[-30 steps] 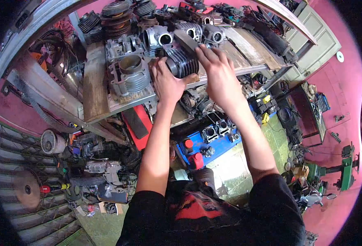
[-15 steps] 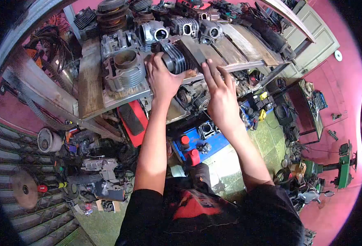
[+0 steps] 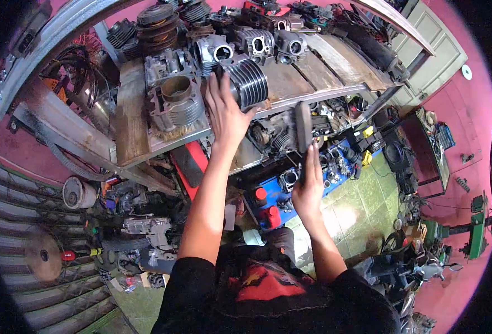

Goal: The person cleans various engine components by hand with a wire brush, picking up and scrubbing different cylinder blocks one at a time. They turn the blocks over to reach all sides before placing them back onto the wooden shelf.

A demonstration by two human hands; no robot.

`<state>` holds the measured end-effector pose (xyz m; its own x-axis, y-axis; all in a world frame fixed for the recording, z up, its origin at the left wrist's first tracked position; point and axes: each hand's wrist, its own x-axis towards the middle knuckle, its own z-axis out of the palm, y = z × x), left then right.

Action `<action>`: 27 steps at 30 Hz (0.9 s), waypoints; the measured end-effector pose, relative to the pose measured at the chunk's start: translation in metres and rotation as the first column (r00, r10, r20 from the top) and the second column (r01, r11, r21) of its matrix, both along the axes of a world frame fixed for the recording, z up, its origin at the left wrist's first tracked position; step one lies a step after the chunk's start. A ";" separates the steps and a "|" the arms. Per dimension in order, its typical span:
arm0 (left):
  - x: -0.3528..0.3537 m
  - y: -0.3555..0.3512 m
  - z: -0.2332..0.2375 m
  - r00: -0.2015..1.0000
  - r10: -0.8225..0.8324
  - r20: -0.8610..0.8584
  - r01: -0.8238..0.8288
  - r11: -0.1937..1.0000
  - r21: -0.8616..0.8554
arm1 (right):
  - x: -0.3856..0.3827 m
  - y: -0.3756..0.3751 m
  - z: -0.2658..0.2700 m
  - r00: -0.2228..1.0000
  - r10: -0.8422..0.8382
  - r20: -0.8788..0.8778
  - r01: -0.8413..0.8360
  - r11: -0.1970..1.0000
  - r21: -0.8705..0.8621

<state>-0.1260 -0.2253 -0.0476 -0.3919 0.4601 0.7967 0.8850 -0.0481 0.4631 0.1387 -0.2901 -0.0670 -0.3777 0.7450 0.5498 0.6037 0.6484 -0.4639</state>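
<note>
A black finned engine cylinder (image 3: 248,83) lies on its side at the front of the wooden bench, its fins facing right. My left hand (image 3: 224,114) is against its left end, fingers stretched up along it and thumb at its lower front, steadying it. Lower and to the right, beyond the bench's front edge, my right hand (image 3: 309,192) grips the lower end of a long flat grey block (image 3: 303,125). The block stands almost upright, slightly blurred, apart from the cylinder. Left of my left hand sits a larger grey engine cylinder (image 3: 177,106) with an open bore.
Several cylinder heads, such as a silver one (image 3: 214,51), line the bench behind. Stacked rusty rings (image 3: 157,28) stand at the back left. Below the bench are a red tray (image 3: 196,158), a blue workbench (image 3: 271,186) with red-capped containers, and engine parts on a lower shelf.
My right hand has drawn the flat block down and right, off the cylinder. The black cylinder has turned, showing more of its fins, and my left fingers have straightened.
</note>
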 end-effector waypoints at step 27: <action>-0.043 0.038 0.047 0.775 -0.015 -0.632 -0.282 0.886 -0.367 | 0.064 -0.021 -0.024 0.995 -0.099 -0.032 0.090 0.973 -0.211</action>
